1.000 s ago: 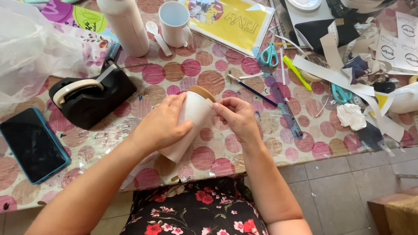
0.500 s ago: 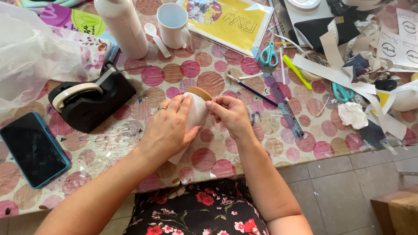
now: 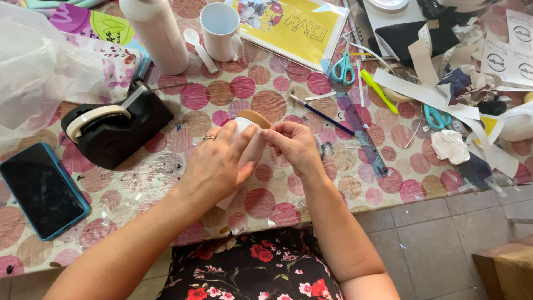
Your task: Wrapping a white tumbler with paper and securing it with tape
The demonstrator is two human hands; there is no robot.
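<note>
While the left hand point(image 3: 216, 164) wraps around a white paper-covered tube with a tan cardboard end point(image 3: 251, 129), clenched on its body, the right hand point(image 3: 293, 145) pinches at the tube's upper edge with its fingertips. The tube sits tilted just above the pink-dotted tablecloth point(image 3: 266, 100). A black tape dispenser point(image 3: 114, 125) is off to the left, a blue-cased phone point(image 3: 40, 189) further out, teal scissors point(image 3: 344, 66) beyond.
</note>
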